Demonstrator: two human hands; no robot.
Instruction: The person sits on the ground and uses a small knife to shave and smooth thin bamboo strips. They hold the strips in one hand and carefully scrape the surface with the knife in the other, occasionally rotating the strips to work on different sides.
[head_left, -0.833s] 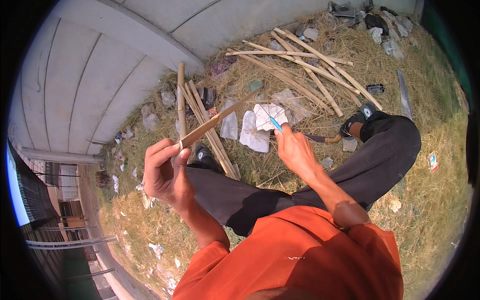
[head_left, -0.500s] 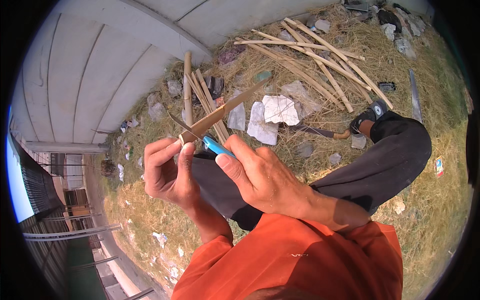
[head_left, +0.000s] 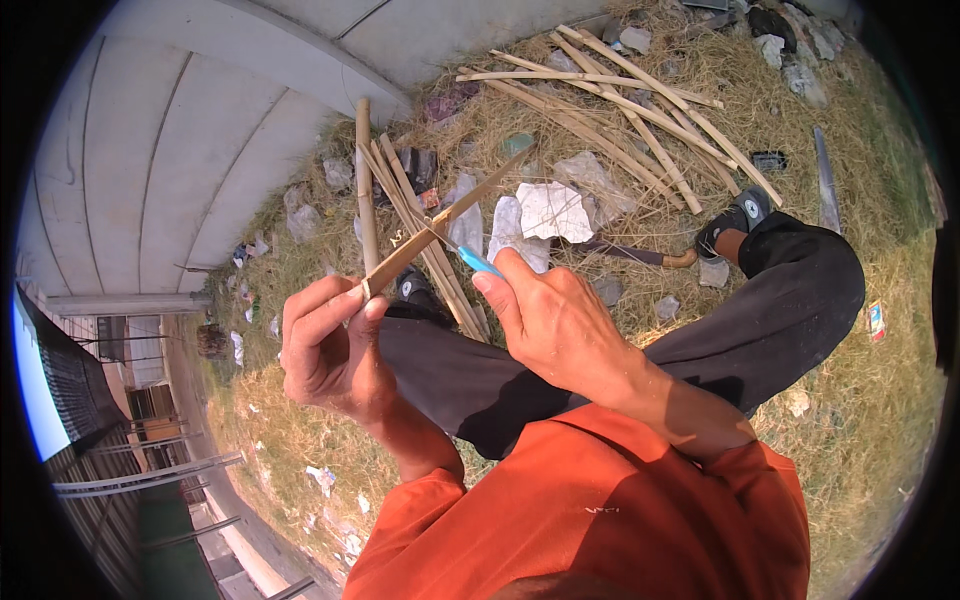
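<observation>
Now, hands: two; left hand [head_left: 335, 345] pinches strip [head_left: 402, 257] at its near end, right hand [head_left: 560, 320] grips knife [head_left: 480, 263].
Strip: one, held over grass [head_left: 840, 420], blade at its middle.
Knife: one, blue-handled.
Shoes [head_left: 745, 210]: two, black.

Knife handle [head_left: 480, 262]: light blue
Held strip [head_left: 398, 264]: tan-brown
Shirt [head_left: 590, 470]: orange-red
Trousers [head_left: 785, 295]: black
Grass [head_left: 850, 420]: straw-yellow
Wall [head_left: 205, 130]: pale grey, dark-lined

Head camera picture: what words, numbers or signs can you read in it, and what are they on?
None can be read clearly.
Orange shirt: small white mark, too tiny to read.
Right shoe: round pale badge, too small to read.
Colourful packet on the grass: too small and blurred.
</observation>
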